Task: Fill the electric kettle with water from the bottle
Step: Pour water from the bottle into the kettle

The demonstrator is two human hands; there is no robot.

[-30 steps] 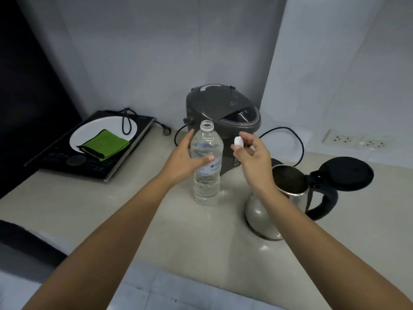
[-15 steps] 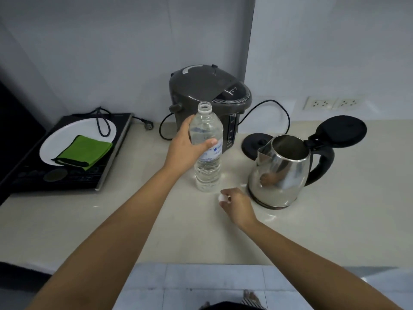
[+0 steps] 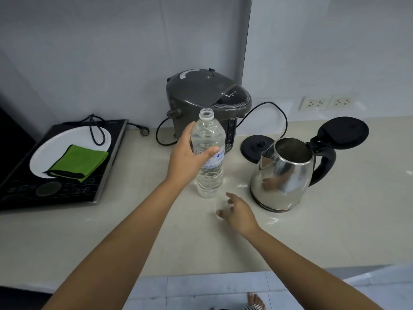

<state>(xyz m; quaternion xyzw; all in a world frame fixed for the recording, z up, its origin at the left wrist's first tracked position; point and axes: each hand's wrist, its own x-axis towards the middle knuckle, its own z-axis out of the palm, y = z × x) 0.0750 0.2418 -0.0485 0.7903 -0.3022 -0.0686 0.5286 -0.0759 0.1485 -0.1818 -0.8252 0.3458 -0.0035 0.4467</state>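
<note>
A clear plastic water bottle (image 3: 210,166) stands upright on the counter with its cap off and water in its lower part. My left hand (image 3: 190,157) is wrapped around its middle from the left. To its right stands the steel electric kettle (image 3: 288,175), lid (image 3: 343,133) flipped open, handle to the right, off its black base (image 3: 254,146). My right hand (image 3: 237,211) hovers low over the counter between bottle and kettle, fingers spread. A small pale spot at its fingertips may be the cap; it is too blurred to tell.
A dark grey thermo pot (image 3: 207,97) stands behind the bottle, its cord looping on the counter. An induction cooktop (image 3: 67,186) at the left carries a white plate (image 3: 44,153) and a green cloth (image 3: 78,162). Wall sockets (image 3: 316,103) sit behind the kettle. The counter's front edge (image 3: 201,272) is near me.
My right hand carried the white cap from beside the bottle's mouth down to the counter and has spread its fingers. My left hand kept its hold on the bottle.
</note>
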